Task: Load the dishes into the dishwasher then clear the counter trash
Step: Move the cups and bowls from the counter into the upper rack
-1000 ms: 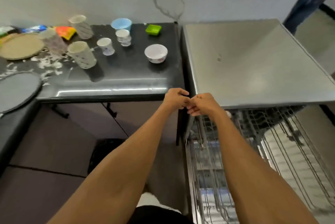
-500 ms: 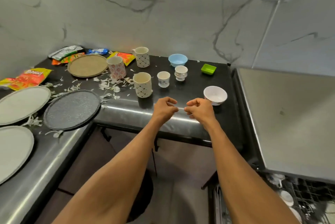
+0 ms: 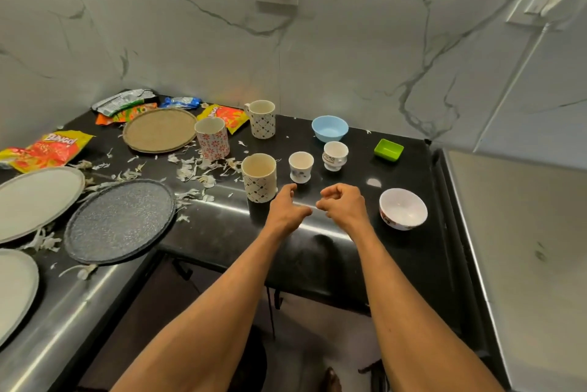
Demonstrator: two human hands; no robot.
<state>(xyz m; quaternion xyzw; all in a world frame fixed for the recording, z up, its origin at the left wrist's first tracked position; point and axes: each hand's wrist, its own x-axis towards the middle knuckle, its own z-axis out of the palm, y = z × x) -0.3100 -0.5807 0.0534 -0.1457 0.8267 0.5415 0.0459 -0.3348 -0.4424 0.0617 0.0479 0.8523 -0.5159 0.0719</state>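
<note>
Both hands are up over the black counter (image 3: pixel 320 252), and neither holds a thing. The left hand (image 3: pixel 287 210) hovers just right of the near diamond-pattern mug (image 3: pixel 259 177), fingers loosely curled and thumb out, not touching it. The right hand (image 3: pixel 343 204) sits further right of that mug, fingers loosely curled in, empty too.

Right of the mug stands a small cup (image 3: pixel 301 166), then a footed cup (image 3: pixel 335 155). Beyond those are a blue bowl (image 3: pixel 329 128) and a green dish (image 3: pixel 388 149). Far right of the mug, past the right hand, sits a white bowl (image 3: pixel 402 209).

Behind the mug are a floral mug (image 3: pixel 212 142) and a 2nd diamond mug (image 3: pixel 262 118). Left of it lie white scraps (image 3: pixel 197 169), a dark speckled plate (image 3: pixel 120 220), a tan plate (image 3: pixel 159 133) and a red snack wrapper (image 3: pixel 47 150).
</note>
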